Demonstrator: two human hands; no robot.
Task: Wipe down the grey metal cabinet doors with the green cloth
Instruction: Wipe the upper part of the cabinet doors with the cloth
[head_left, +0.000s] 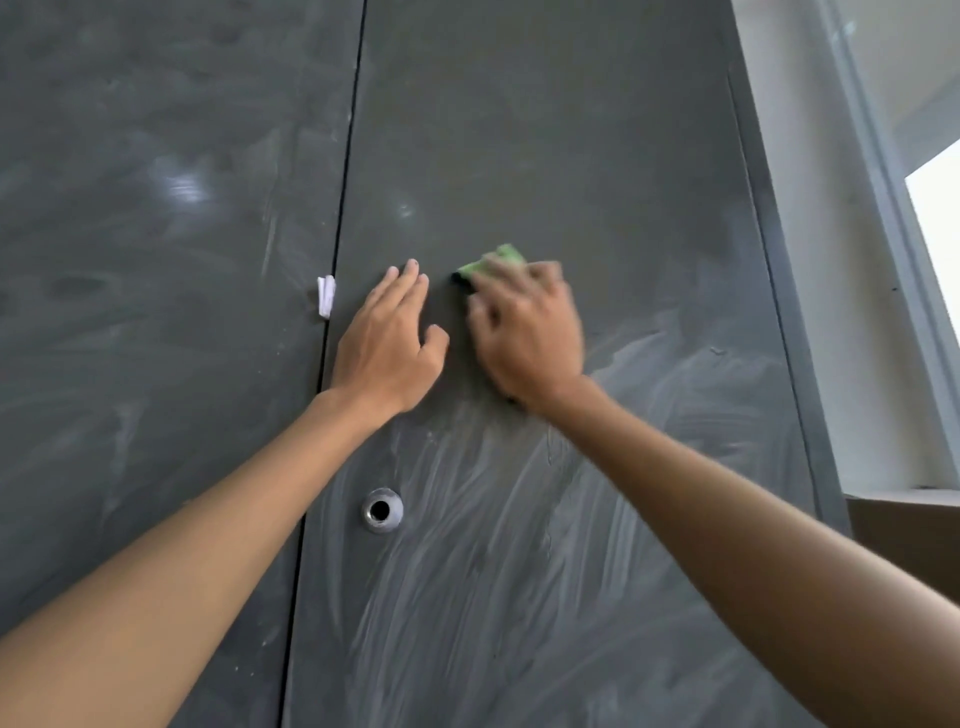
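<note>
Nearest the camera, two bare forearms are seen reaching up from the lower corners, the left forearm (171, 561) and the right forearm (769, 530). The green cloth (496, 259) is held against the right cabinet door (597, 145) by the right hand (524, 338), whose fingers are bent over the cloth and pressed down on it. Only a green edge and a dark corner are left showing beyond the fingertips. This hand is blurred, so the exact hold cannot be told more closely. Just beside it, the left hand (387, 343) is laid flat on the same door, with the fingers straight and close together and the thumb spread towards the right hand.

Pale wiping streaks (493, 561) are spread over the door below the hands, around a round metal fitting (382, 511) with a dark hole. A white scrap (326, 296) is lodged in the dark seam (345, 197) between this door and the left cabinet door (156, 249); it is too small for any writing to be read. At the far right, a white wall (815, 291) and a bright window (943, 223) are seen.
</note>
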